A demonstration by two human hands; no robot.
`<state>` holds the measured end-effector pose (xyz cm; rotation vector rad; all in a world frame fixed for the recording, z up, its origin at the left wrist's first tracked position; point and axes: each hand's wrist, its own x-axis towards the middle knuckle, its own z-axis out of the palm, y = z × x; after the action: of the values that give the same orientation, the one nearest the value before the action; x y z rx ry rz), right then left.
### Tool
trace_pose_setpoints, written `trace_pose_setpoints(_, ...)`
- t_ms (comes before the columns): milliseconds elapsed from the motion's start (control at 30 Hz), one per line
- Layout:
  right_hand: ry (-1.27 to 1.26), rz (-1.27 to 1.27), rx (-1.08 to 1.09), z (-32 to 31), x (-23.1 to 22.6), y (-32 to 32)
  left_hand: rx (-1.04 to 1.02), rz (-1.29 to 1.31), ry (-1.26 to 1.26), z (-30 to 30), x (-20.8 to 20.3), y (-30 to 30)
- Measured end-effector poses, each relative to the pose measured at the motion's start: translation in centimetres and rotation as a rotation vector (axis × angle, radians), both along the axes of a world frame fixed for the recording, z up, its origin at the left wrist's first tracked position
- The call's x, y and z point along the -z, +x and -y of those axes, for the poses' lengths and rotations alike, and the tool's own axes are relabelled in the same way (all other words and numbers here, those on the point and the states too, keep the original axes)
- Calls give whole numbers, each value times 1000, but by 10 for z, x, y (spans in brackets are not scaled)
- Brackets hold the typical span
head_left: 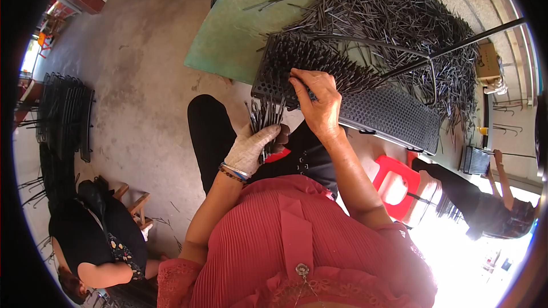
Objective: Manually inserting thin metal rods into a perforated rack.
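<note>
My left hand (pixel 246 149), in a pale work glove with dark fingertips, is closed round a bundle of thin dark rods (pixel 265 115). The rods stick up out of the fist, their tops fanning apart. Bare and pinched, my right hand (pixel 319 100) is over the near-left part of a long black perforated rack (pixel 391 109). Whatever its thumb and forefinger hold is too small to make out. Dark rods (pixel 325 60) stand closely packed in the left part of the rack. Rows of holes show along its right part.
Behind the rack, a large heap of loose rods (pixel 394 8) covers much of a green tabletop (pixel 228 37). A black metal bar (pixel 456 45) crosses above. To the right are a red stool (pixel 391 188) and a person (pixel 485 199); another person (pixel 100 239) sits at lower left near stacked black racks (pixel 63 114).
</note>
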<state>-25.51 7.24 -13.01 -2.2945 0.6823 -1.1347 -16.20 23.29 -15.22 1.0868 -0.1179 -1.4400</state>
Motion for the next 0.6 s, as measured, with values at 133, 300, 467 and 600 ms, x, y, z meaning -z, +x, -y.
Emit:
trace_pose_setpoints(133, -198, -117, -106, 3, 0, -4, -1, -1, 15, 0, -3, 2)
trace_pose_setpoints(300, -148, -60, -45, -2, -10, -9, -2, -1, -52, 0, -8, 0)
trace_pose_setpoints(467, 556, -236, -161, -23, -21, -20, 2, 9, -121, 2, -16, -3)
trace_pose_setpoints(600, 882, -59, -105, -16, -13, -26, -3, 4, -64, 7, -16, -7)
